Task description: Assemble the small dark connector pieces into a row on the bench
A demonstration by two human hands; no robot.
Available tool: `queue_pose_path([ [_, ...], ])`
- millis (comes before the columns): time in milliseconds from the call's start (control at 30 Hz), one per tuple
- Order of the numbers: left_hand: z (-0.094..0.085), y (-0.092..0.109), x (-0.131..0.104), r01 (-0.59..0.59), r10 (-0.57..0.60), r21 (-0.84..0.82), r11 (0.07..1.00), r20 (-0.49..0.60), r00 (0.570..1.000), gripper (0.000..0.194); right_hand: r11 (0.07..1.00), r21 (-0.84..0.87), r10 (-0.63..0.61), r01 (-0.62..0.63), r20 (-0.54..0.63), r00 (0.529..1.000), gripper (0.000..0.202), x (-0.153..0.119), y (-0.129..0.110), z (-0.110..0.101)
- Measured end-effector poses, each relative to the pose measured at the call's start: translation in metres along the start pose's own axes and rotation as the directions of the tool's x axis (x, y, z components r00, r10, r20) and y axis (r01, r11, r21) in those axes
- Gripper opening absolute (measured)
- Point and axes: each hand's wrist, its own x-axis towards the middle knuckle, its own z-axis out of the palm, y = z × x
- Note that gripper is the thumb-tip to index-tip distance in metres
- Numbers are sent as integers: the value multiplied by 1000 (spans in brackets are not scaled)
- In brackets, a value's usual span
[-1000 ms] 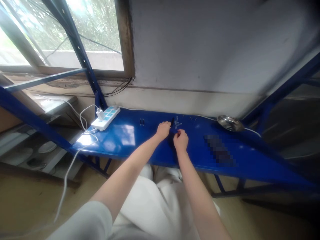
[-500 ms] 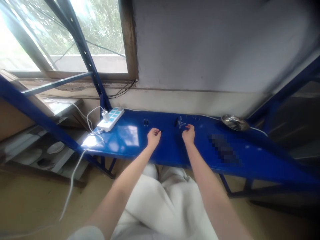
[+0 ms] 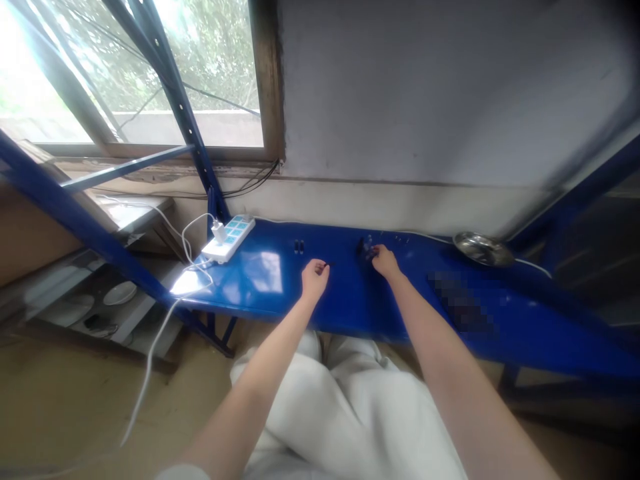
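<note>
A blue table [image 3: 345,307] bears a white power strip [image 3: 229,240] at its left end and a shiny metal dish [image 3: 483,249] at back right. Between them, the right hand [image 3: 386,261] has its fingertips at some clear bits [image 3: 369,246] (whether gripping one, I cannot tell), and the left hand [image 3: 315,277], near two dark bits [image 3: 299,247], pinches a tiny dark piece [image 3: 327,265].

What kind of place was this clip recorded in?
Probably a simple indoor workspace: a blue metal bench stands below a window, a white power strip lies on it, and small parts sit near the left hand.
</note>
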Motion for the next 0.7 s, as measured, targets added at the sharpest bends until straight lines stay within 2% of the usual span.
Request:
queue_pose_path([
  [100,-1,1,-1,7,-7,-5,1000,8,1000,7,995,-97,14,-14,0,1000,36,-5,3,-4],
  [233,-1,4,-1,25,-25,-10,1000,6,1000,7,973,-214,-93,89,-9,996,31,-12,10,-7],
  [400,-2,5,-2,19,-20,-21,1000,-9,1000,7,951,-266,-167,159,-9,986,26,-15,14,-6],
  [567,-4,8,-3,26,-27,-25,999,-10,1000,7,902,-340,-268,268,46,962,23,-18,12,-7],
  [700,-5,8,-3,21,-22,-32,999,-14,1000,8,910,-322,-269,263,24,963,23,-23,13,-10],
])
